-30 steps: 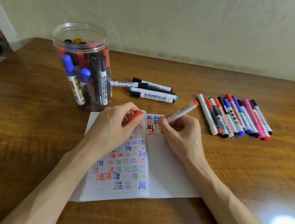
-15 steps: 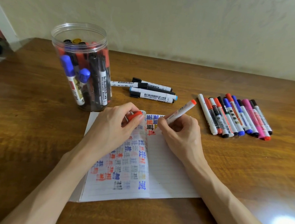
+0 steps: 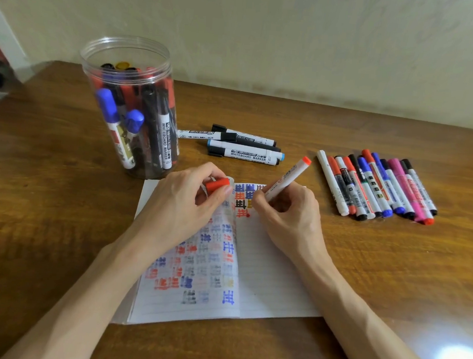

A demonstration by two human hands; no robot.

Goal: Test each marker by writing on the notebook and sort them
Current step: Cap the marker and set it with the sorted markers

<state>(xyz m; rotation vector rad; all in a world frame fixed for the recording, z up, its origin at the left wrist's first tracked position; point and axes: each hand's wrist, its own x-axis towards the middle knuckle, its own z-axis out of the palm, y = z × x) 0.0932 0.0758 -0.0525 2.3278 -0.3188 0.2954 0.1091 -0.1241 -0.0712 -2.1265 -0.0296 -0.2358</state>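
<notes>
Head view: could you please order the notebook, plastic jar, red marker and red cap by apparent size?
1. notebook
2. plastic jar
3. red marker, partly hidden by the right hand
4. red cap

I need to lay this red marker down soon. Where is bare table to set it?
Bare table lies right of the notebook, nearer than the marker row, and left of the notebook, nearer than the jar. Between jar and row, loose markers crowd it.
</notes>
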